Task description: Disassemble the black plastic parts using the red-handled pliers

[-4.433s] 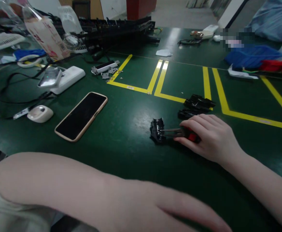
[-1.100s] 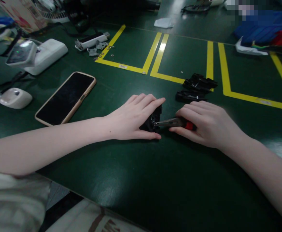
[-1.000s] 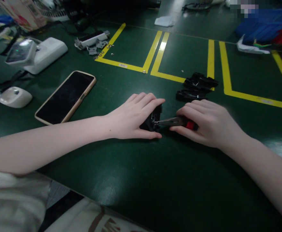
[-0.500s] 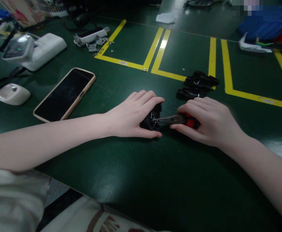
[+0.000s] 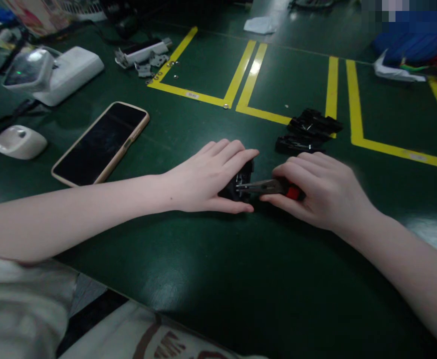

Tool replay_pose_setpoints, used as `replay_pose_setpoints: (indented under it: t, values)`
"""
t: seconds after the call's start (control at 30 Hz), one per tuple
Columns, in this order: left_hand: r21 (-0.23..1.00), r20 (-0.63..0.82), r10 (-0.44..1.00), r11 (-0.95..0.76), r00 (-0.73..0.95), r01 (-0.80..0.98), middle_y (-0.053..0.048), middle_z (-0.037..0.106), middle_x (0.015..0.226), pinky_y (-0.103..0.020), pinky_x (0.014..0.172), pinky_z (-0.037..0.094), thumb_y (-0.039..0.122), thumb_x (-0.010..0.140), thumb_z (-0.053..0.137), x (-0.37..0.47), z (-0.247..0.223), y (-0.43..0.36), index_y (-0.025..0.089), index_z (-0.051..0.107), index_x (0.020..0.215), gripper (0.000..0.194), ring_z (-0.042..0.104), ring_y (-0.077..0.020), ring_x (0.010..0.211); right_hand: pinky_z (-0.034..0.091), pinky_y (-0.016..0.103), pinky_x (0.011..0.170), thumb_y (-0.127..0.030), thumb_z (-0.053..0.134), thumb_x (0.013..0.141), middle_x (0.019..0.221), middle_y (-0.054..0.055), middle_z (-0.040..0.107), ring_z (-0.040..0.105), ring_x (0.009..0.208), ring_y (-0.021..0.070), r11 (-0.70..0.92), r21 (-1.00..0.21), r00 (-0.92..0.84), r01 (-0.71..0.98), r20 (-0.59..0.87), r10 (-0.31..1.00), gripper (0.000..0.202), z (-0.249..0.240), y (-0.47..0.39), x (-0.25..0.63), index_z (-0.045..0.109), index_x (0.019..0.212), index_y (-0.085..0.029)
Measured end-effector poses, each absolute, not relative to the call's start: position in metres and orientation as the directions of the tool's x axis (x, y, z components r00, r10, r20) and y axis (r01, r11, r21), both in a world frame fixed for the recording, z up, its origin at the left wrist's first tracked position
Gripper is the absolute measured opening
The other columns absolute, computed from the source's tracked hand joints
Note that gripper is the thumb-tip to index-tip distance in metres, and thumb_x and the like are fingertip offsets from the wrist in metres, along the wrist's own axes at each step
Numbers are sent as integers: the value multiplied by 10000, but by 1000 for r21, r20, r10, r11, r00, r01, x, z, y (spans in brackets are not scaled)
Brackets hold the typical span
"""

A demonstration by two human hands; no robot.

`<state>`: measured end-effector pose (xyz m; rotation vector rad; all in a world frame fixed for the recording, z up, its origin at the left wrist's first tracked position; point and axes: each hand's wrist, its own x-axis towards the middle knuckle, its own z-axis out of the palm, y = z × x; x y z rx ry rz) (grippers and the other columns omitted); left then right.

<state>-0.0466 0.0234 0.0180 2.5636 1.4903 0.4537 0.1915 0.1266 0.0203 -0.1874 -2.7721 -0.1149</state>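
Observation:
A small black part [image 5: 245, 175] lies on the green table under my left hand [image 5: 213, 177], whose thumb and fingers grip it from both sides. My right hand [image 5: 318, 187] is wrapped round red-handled pliers [image 5: 263, 186]. The pliers' metal jaws point left and their tips reach the black part between my left thumb and forefinger. Whether the tips pinch anything is too small to tell. Just beyond my right hand lies a pile of black parts [image 5: 308, 130].
A phone [image 5: 101, 144] lies at the left, with a white mouse-like object [image 5: 20, 142] and a white device [image 5: 69, 75] beyond it. Metal pieces [image 5: 151, 62] sit near yellow tape [image 5: 203, 98]. Blue material [image 5: 409, 40] is at the back right.
The pliers in my right hand have shifted very slightly left relative to the black part. The camera view has moved a little; both hands keep their hold.

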Motion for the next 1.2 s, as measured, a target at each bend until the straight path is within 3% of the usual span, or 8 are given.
replay_pose_setpoints:
  t: [0.2,0.4,0.6,0.87,1.2]
  values:
    - [232,211,853,-519,478,823,-232,584,1326,-475,1001,474,654,949,599,-47,18,24,14,436,1484,851,565,-356,1173,447,310,570,-474,502,1014,757,100,659,574,642,190,977,142,-913,157,398,89,401,20,122,190,643,897,-117]
    - [269,246,848,-525,469,808,-216,595,1300,-460,999,477,642,929,640,-47,17,25,7,466,1451,840,568,-341,1165,442,319,574,-473,522,1004,763,107,664,576,645,194,970,167,-906,176,413,94,400,21,120,191,654,905,-108]
    - [338,221,872,-488,436,805,-193,593,1317,-488,1023,467,655,913,641,-47,17,24,83,479,1432,789,565,-340,1174,437,331,583,-500,528,995,802,114,682,570,639,192,973,139,-900,183,422,109,409,19,122,191,653,921,-118]
    - [341,221,876,-481,429,808,-195,564,1355,-499,1027,476,610,911,659,-47,16,24,97,426,1473,796,561,-350,1206,442,307,568,-508,470,1023,750,88,649,571,622,179,986,46,-927,157,352,132,429,21,124,189,628,897,-130]
    - [380,252,855,-518,453,766,-202,524,1406,-490,1050,485,530,906,700,-50,14,26,109,367,1509,807,544,-345,1255,383,279,536,-593,397,1025,707,46,604,541,585,157,957,-205,-947,206,204,248,479,29,127,188,580,844,-188]
